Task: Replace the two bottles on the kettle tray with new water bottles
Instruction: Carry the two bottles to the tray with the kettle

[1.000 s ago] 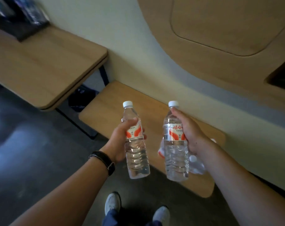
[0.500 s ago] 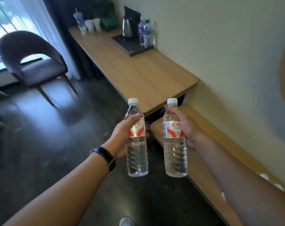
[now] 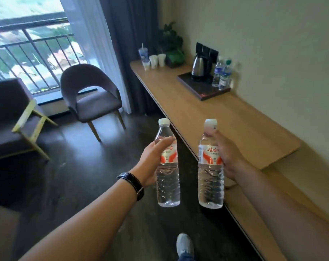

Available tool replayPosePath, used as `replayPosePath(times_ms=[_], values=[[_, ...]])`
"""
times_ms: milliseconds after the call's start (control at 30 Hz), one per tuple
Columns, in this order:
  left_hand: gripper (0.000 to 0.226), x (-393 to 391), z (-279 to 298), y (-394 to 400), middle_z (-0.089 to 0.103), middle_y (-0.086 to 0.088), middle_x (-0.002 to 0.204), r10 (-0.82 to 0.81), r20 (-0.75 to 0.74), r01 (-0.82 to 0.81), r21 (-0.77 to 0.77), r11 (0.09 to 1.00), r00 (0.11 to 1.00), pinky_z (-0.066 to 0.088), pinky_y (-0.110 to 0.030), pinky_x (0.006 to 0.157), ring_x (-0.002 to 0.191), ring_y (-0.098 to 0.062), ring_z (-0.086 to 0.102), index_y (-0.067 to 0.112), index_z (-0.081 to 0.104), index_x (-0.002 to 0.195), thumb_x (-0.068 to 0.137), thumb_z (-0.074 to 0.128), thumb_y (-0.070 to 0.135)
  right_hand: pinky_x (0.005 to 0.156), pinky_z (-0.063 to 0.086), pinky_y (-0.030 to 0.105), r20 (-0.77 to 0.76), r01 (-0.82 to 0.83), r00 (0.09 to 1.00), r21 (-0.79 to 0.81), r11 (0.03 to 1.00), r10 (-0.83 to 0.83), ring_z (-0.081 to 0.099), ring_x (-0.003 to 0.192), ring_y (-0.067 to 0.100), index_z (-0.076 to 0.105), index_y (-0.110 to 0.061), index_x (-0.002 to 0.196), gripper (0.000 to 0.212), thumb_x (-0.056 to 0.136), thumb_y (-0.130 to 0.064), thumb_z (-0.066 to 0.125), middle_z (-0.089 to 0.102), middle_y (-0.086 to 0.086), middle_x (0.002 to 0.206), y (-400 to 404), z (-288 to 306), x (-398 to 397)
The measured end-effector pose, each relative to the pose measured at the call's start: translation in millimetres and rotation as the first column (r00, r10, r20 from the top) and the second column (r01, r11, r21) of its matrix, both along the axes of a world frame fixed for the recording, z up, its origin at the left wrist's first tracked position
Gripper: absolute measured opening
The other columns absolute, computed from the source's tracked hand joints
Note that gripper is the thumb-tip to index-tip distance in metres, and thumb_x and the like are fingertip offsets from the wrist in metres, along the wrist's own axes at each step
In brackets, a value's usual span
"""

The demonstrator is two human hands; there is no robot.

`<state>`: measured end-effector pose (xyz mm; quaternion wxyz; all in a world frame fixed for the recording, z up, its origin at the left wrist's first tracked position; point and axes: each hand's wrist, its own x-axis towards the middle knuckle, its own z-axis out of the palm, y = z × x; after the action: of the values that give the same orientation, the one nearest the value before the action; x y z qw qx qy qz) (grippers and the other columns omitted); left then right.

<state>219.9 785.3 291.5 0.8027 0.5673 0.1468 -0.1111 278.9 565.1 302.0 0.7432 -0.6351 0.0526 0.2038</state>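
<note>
My left hand [image 3: 150,162] grips a clear water bottle [image 3: 167,183] with a white cap and red-and-white label, held upright. My right hand [image 3: 228,159] grips a second bottle of the same kind [image 3: 210,185], also upright. Far ahead on the long wooden desk [image 3: 225,117] lies a dark kettle tray [image 3: 197,87]. A steel kettle [image 3: 198,67] stands on it, and beside the kettle stand two bottles with blue labels [image 3: 221,75], near the wall. Both hands are well short of the tray.
Several white cups [image 3: 156,60] and a potted plant [image 3: 172,46] stand at the desk's far end. A grey chair [image 3: 90,97] and an armchair [image 3: 13,117] stand by the window on the left. A lower wooden bench [image 3: 263,213] runs along the wall at right. Dark floor lies ahead.
The view has swung up and left from the low bench to the desk, so the tray, kettle and window have come into sight. Both hands still hold their bottles upright.
</note>
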Motion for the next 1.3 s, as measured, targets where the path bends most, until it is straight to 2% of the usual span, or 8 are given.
replayPosePath(times_ms=[133,333,467,600,767,900,1033,1300], values=[[0.068,72.2,3.3,38.4,0.070,-0.008,0.083,0.008,0.024,-0.009,0.061,0.998,1.000,0.056,-0.040,0.072,0.072,-0.022,0.068,0.016,0.065,0.103,0.053,0.088,0.054,0.075,0.051,0.047,0.013,-0.003,1.000,0.020,1.000,0.003,0.063,0.064,0.027,0.065,-0.014,0.094,0.042,0.077,-0.052,0.071,0.065,0.016,0.079,38.3,-1.6,76.1],[0.066,190.2,12.6,85.3,0.073,-0.006,0.085,0.020,0.060,-0.027,0.120,0.992,0.998,0.055,-0.038,0.071,0.075,-0.021,0.071,0.019,0.068,0.107,0.055,0.087,0.056,0.070,0.052,0.045,0.045,-0.015,0.999,-0.020,1.000,0.016,0.065,0.063,0.029,0.066,-0.014,0.094,0.050,0.073,-0.059,0.072,0.068,0.015,0.077,89.9,0.7,194.9],[0.068,266.1,15.6,112.2,0.073,-0.004,0.082,0.007,0.073,-0.016,0.120,0.993,0.997,0.056,-0.032,0.066,0.073,-0.019,0.072,0.011,0.064,0.116,0.062,0.086,0.047,0.069,0.052,0.043,0.082,0.017,0.997,-0.065,0.998,-0.012,0.066,0.066,0.030,0.068,-0.014,0.090,0.042,0.077,-0.054,0.070,0.069,0.016,0.080,122.1,7.7,263.0],[0.059,344.0,6.2,142.2,0.073,-0.008,0.092,-0.034,0.110,0.021,0.113,0.993,0.993,0.056,-0.037,0.075,0.083,-0.024,0.072,0.015,0.065,0.115,0.066,0.084,0.042,0.068,0.051,0.043,0.134,0.087,0.988,-0.079,0.993,-0.076,0.067,0.068,0.027,0.069,-0.022,0.085,0.031,0.079,-0.052,0.068,0.070,0.011,0.079,150.1,4.6,325.1],[0.063,446.1,-13.8,181.3,0.075,-0.011,0.103,-0.163,0.147,0.147,0.116,0.982,0.976,0.058,-0.044,0.081,0.095,-0.032,0.072,0.017,0.063,0.120,0.067,0.086,0.041,0.068,0.052,0.044,0.209,0.204,0.963,-0.141,0.969,-0.172,0.068,0.068,0.025,0.068,-0.026,0.074,0.025,0.083,-0.048,0.061,0.070,0.004,0.073,185.3,-8.7,391.2],[0.064,522.1,-22.3,202.5,0.075,-0.014,0.103,-0.287,0.119,0.276,0.101,0.956,0.951,0.057,-0.050,0.083,0.095,-0.036,0.072,0.017,0.064,0.117,0.064,0.089,0.042,0.070,0.056,0.044,0.174,0.340,0.933,-0.129,0.932,-0.316,0.071,0.073,0.030,0.071,-0.029,0.075,0.022,0.079,-0.051,0.067,0.074,0.011,0.081,208.4,-15.2,433.9],[0.071,585.9,-21.3,208.0,0.074,-0.012,0.109,-0.424,0.103,0.402,0.179,0.898,0.900,0.052,-0.058,0.093,0.099,-0.034,0.071,0.017,0.064,0.118,0.059,0.088,0.050,0.071,0.058,0.042,0.149,0.486,0.871,-0.134,0.863,-0.468,0.074,0.075,0.031,0.068,-0.016,0.100,0.045,0.075,-0.054,0.068,0.076,0.014,0.087,218.6,-21.7,470.6],[0.035,699.2,-37.5,178.6,0.073,-0.006,0.109,-0.626,0.040,0.600,0.241,0.762,0.779,0.058,-0.046,0.087,0.097,-0.022,0.072,0.024,0.065,0.111,0.080,0.078,0.032,0.076,0.058,0.055,0.071,0.643,0.764,-0.155,0.750,-0.641,0.075,0.079,0.035,0.059,-0.019,0.106,0.057,0.071,-0.062,0.071,0.074,0.019,0.095,203.8,-56.7,544.4]])
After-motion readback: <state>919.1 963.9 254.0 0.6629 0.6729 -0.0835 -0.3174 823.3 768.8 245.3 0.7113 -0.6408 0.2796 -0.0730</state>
